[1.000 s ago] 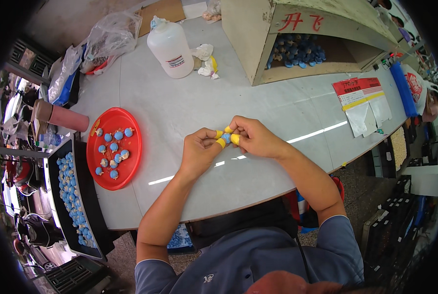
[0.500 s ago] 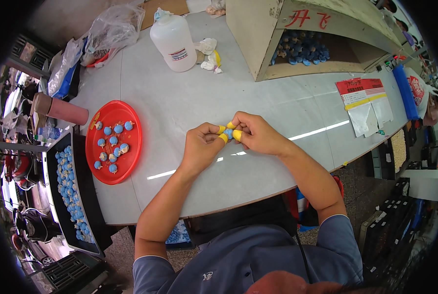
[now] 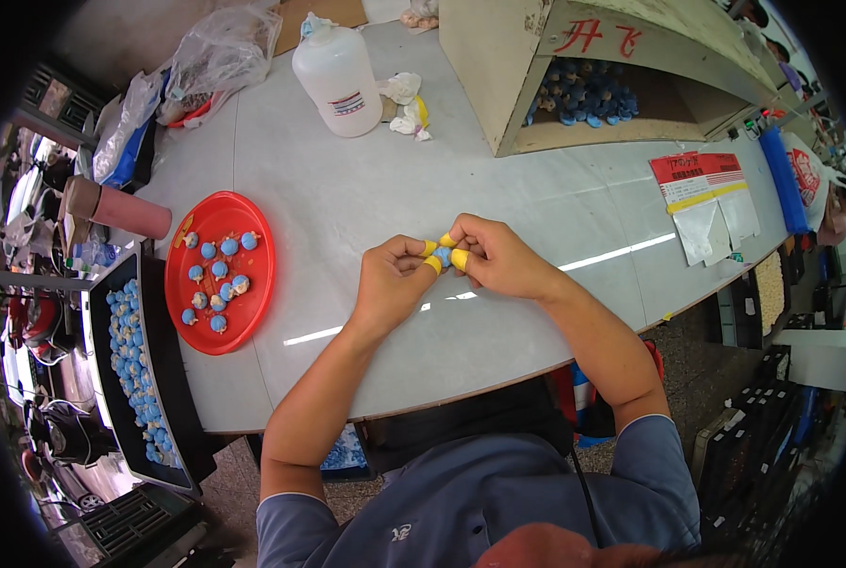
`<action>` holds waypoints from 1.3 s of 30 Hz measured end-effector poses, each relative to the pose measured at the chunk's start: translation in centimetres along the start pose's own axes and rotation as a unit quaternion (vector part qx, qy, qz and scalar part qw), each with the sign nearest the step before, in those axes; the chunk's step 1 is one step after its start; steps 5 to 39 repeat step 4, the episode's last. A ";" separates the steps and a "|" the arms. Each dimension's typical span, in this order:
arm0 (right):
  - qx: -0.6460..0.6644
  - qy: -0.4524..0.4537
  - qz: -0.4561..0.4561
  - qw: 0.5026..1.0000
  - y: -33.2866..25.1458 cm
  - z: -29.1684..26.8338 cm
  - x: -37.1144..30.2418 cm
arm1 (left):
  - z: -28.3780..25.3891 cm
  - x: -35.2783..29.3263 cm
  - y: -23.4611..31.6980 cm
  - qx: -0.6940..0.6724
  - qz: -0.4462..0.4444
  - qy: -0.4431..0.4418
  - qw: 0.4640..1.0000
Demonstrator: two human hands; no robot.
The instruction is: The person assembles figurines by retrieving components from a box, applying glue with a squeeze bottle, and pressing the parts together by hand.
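Between the fingertips of both hands, above the middle of the grey table (image 3: 498, 341), is a small blue piece (image 3: 445, 255), mostly covered by the fingers. My left hand (image 3: 391, 276) pinches it from the left, my right hand (image 3: 498, 260) from the right. Yellow covers wrap the thumb and forefinger tips of both hands. To the left, a round red plate (image 3: 265, 317) carries several small blue-and-cream figure pieces (image 3: 219, 270). Further left, a black tray (image 3: 172, 379) holds many similar pieces.
A white plastic bottle (image 3: 339, 85) and crumpled tissue (image 3: 402, 88) stand toward the back. At the back right, an open-fronted box (image 3: 484, 80) contains blue pieces (image 3: 588, 92). Red-and-white papers (image 3: 702, 194) lie on the right; a pink cylinder (image 3: 129, 210) is beside the plate.
Both hands stay nearly still, still pinching the small blue piece. The view has shifted very slightly; nothing else visibly moves.
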State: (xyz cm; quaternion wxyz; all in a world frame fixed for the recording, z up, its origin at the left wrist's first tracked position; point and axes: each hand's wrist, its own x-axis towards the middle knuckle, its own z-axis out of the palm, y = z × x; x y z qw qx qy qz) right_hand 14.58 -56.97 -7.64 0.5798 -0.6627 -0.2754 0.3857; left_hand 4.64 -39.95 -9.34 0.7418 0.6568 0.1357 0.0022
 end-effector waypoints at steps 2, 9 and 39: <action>0.000 0.000 0.000 1.000 -0.1 0.0 0.0 | 0.0 0.0 0.0 0.006 -0.001 0.001 1.000; -0.007 0.001 0.000 1.000 0.2 -0.1 0.1 | -0.1 0.0 -0.3 0.005 -0.005 0.004 1.000; -0.007 0.001 0.000 1.000 0.2 -0.1 0.1 | -0.1 0.0 -0.3 0.005 -0.005 0.004 1.000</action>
